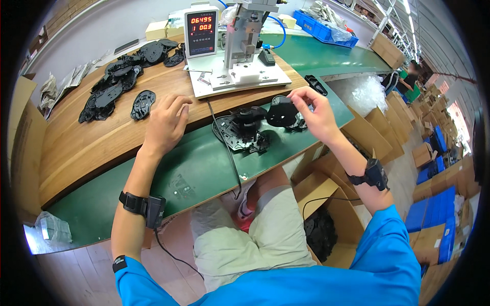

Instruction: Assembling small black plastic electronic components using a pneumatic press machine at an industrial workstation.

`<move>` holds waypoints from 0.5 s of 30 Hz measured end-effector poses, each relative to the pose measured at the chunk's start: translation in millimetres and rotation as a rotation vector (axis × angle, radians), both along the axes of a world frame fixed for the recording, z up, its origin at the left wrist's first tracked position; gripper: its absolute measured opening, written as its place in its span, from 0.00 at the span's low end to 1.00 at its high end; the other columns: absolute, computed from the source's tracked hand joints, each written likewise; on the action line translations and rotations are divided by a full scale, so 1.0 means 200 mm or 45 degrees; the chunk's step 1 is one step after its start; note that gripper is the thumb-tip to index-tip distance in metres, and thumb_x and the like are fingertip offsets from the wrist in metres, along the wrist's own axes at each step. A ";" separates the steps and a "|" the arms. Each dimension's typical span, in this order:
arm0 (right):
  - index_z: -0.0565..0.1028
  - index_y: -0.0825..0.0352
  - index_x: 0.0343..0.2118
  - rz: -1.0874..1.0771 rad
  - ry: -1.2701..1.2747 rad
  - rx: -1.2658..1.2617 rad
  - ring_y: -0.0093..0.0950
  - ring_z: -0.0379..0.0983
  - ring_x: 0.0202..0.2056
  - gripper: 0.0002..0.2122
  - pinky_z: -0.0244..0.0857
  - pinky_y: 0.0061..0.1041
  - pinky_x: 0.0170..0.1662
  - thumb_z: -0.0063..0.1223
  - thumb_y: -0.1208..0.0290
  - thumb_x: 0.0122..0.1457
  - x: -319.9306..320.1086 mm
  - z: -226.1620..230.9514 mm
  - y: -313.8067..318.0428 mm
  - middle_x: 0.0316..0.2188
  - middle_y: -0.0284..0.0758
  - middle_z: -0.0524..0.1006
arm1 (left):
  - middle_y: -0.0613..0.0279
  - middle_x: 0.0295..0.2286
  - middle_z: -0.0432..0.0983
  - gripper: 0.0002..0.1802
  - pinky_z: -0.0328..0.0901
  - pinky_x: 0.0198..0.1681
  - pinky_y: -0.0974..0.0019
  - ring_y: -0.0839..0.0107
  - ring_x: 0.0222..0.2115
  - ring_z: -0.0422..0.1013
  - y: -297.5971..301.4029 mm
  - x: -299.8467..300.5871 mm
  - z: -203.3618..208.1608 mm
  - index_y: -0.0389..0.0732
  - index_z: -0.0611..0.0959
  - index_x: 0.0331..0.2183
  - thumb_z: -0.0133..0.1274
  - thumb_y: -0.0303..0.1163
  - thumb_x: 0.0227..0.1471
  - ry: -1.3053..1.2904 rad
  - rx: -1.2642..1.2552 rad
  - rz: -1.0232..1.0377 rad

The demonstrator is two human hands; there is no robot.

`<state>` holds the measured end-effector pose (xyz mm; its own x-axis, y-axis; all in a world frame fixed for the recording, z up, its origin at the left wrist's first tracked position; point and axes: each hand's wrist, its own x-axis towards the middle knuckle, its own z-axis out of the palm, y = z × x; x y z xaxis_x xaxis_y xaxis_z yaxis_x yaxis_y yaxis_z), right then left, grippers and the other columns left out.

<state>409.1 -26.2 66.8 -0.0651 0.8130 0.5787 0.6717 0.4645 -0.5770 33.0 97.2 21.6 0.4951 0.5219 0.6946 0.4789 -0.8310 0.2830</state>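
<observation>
My right hand (317, 113) pinches a black plastic shell part (282, 111) between thumb and fingers, just above the green tabletop (214, 178). Beneath and beside it lies a loose heap of black plastic parts (239, 135), some blurred. My left hand (167, 121) hangs over the front of the wooden board (66, 148), its fingers loosely bent and apart, with nothing in them. Close to its left, a single black moulded piece (142, 105) rests on the board. Behind both hands stands a bench press (245, 46) on a white base plate (206, 89).
A display box with red digits (201, 31) stands left of the press. More black parts (109, 86) are piled on the board. A black cable (232, 160) hangs over the table edge. Below right sits a carton of black parts (321, 234). A blue crate (324, 29) is at the back.
</observation>
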 end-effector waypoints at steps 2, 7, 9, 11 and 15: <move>0.79 0.67 0.37 -0.037 0.461 -0.337 0.16 0.72 0.37 0.09 0.68 0.20 0.41 0.58 0.66 0.71 0.02 0.02 0.02 0.38 0.27 0.80 | 0.50 0.41 0.79 0.09 0.70 0.49 0.52 0.48 0.45 0.74 -0.03 0.03 0.04 0.38 0.82 0.43 0.55 0.26 0.60 -0.051 0.004 -0.054; 0.78 0.66 0.48 0.040 1.113 -0.545 0.15 0.75 0.40 0.11 0.73 0.19 0.41 0.56 0.62 0.72 -0.16 0.10 0.00 0.42 0.25 0.80 | 0.50 0.44 0.79 0.23 0.70 0.50 0.52 0.50 0.46 0.75 -0.10 0.09 0.08 0.40 0.79 0.51 0.64 0.36 0.57 0.047 0.099 -0.153; 0.77 0.66 0.48 0.104 1.239 -0.565 0.17 0.75 0.41 0.12 0.75 0.21 0.44 0.55 0.63 0.73 -0.26 0.13 -0.01 0.44 0.27 0.80 | 0.53 0.49 0.79 0.38 0.71 0.51 0.52 0.51 0.47 0.77 -0.16 0.12 0.09 0.42 0.75 0.58 0.72 0.43 0.49 0.094 0.144 -0.213; 0.77 0.67 0.49 0.182 1.367 -0.581 0.19 0.76 0.43 0.12 0.77 0.22 0.47 0.55 0.63 0.73 -0.35 0.16 -0.01 0.45 0.29 0.80 | 0.53 0.49 0.79 0.39 0.71 0.51 0.52 0.51 0.47 0.77 -0.22 0.15 0.11 0.42 0.75 0.57 0.72 0.42 0.48 0.082 0.156 -0.251; 0.76 0.70 0.47 0.484 1.502 -0.790 0.22 0.78 0.46 0.12 0.78 0.24 0.54 0.52 0.64 0.74 -0.50 0.21 -0.01 0.45 0.35 0.80 | 0.53 0.48 0.80 0.36 0.72 0.51 0.54 0.52 0.47 0.77 -0.24 0.16 0.11 0.42 0.78 0.55 0.73 0.36 0.46 0.103 0.226 -0.225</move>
<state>309.8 -28.6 108.2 -0.0686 0.9976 -0.0002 -0.4617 -0.0319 -0.8865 65.8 49.4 43.3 0.6252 0.2960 0.7222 0.3371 -0.9369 0.0921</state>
